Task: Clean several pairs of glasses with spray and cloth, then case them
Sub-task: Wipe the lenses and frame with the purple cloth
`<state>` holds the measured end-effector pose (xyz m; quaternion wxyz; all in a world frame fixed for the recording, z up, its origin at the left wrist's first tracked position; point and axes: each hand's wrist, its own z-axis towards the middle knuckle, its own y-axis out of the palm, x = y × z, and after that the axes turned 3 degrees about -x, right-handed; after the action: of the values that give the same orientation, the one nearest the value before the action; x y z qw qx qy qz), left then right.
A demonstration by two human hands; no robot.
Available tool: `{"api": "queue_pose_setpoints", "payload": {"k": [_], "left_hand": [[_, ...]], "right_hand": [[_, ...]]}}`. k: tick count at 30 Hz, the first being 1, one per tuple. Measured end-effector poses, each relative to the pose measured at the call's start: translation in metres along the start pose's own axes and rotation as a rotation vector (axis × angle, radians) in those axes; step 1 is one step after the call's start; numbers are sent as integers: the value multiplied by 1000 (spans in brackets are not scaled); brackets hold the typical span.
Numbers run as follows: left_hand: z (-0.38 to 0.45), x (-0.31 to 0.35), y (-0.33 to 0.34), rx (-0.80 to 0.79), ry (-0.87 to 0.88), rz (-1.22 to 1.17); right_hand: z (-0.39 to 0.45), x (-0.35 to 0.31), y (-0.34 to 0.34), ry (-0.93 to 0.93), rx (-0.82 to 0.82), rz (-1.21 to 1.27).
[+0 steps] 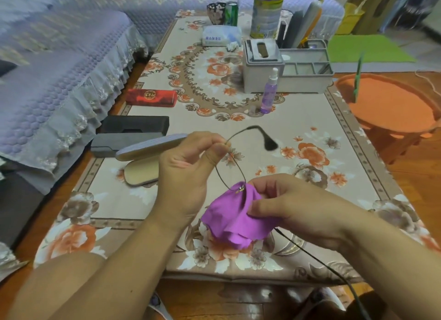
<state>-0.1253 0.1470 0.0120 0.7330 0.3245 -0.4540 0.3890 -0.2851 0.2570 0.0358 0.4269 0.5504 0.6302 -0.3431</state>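
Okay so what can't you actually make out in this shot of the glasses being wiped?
Head view only:
- The glasses: one lens is wrapped in the purple cloth, hidden by the right hand.
- The temple tip near the left hand is motion-blurred.
- The closed red case and two dark cases: contents hidden.
- The spray bottle: label too small to read.

The left hand (191, 167) pinches thin wire-framed glasses (229, 167) between thumb and fingertips; the right hand (286, 207) grips a crumpled purple cloth (229, 219) round their lower lens.
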Motion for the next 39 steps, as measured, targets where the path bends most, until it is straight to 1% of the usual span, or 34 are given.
{"api": "queue_pose_setpoints", "payload": {"k": [2, 4, 7, 9, 10, 14, 19, 23, 28, 30, 34, 37, 39], "left_hand": [[2, 1, -2, 19, -12, -41], [4, 2, -4, 52, -25, -86], [4, 1, -1, 72, -43, -133], [3, 0, 0, 88, -73, -185], [4, -1, -1, 97, -94, -212], [5, 0, -3, 116, -155, -318], [5, 2, -3, 106, -163, -339], [7, 5, -7, 93, -149, -324], [8, 9, -8, 70, -144, -315], [7, 10, -8, 52, -151, -314], [5, 13, -8, 28, -141, -308], [4, 13, -8, 28, -145, -324], [3, 13, -7, 22, -142, -329]], "right_hand": [[-2, -2, 1, -24, -37, 73], [-3, -4, 2, -49, -37, 113], [-2, -5, 5, -108, 49, -77], [-2, -6, 8, -138, 55, -178], [-3, -7, 9, -153, 43, -190], [-6, -12, 11, -191, 0, -140], [-3, -10, 14, -210, 55, -80], [1, -3, 12, -178, 68, 38], [2, -5, 14, -174, 126, 149], [0, -6, 14, -165, 111, 156], [0, -9, 6, -113, 7, 100], [1, -6, 2, -113, -51, 132], [0, -3, 1, -120, -99, 110]]}}
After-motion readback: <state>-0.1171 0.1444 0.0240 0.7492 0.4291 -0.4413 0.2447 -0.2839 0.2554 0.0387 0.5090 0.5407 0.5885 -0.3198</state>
